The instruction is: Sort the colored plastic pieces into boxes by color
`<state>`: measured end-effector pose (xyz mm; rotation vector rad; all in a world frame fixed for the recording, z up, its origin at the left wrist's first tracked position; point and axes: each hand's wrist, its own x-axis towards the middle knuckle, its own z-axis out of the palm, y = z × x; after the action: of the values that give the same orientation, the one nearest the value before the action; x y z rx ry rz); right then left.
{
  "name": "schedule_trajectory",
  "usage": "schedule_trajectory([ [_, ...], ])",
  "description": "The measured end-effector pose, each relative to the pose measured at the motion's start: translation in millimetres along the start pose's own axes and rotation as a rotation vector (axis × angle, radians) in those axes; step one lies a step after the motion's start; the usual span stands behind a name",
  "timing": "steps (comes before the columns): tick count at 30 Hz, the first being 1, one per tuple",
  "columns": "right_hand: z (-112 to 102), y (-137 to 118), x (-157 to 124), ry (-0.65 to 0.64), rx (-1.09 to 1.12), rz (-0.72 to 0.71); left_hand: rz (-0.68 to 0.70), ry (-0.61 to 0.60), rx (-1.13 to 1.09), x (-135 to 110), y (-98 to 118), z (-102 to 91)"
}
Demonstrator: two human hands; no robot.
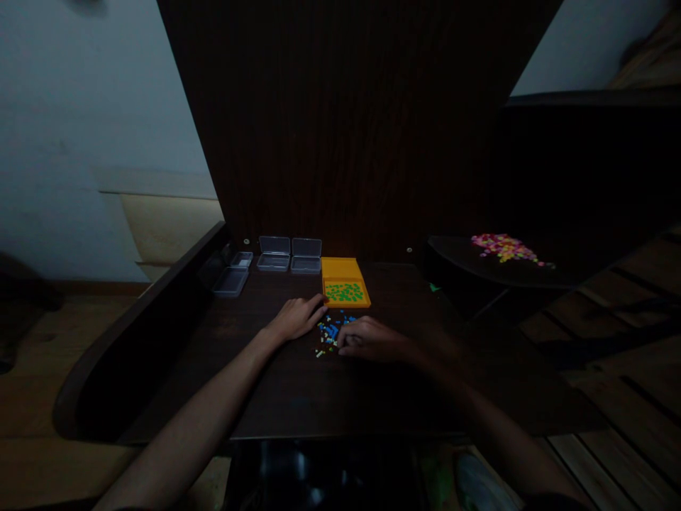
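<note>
A loose pile of small blue, white and yellowish pieces (330, 332) lies on the dark wooden desk. Over its right side, my right hand (369, 338) has its fingers curled in and pressed together; whatever is at the fingertips is too small and dark to make out. My left hand (298, 317) lies on the desk left of the pile, fingers stretched out, their tips at the near left corner of a yellow box (343, 268). That box stands with its lid back, and small green pieces (345, 292) are spread across its bottom.
Two clear plastic cases (274, 262) (306, 264) with raised lids stand left of the yellow box. Another clear case (231, 282) lies further left by the raised side board (143, 333). Pink and yellow pieces (505, 247) are heaped on a dark shelf (452, 248) at right.
</note>
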<state>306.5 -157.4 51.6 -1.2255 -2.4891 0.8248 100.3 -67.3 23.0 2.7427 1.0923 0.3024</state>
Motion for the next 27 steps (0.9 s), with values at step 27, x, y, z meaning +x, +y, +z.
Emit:
schedule_trajectory([
  [27,-56,83,34,0.396,-0.426,0.395,0.007,0.006,0.028,0,-2,2.1],
])
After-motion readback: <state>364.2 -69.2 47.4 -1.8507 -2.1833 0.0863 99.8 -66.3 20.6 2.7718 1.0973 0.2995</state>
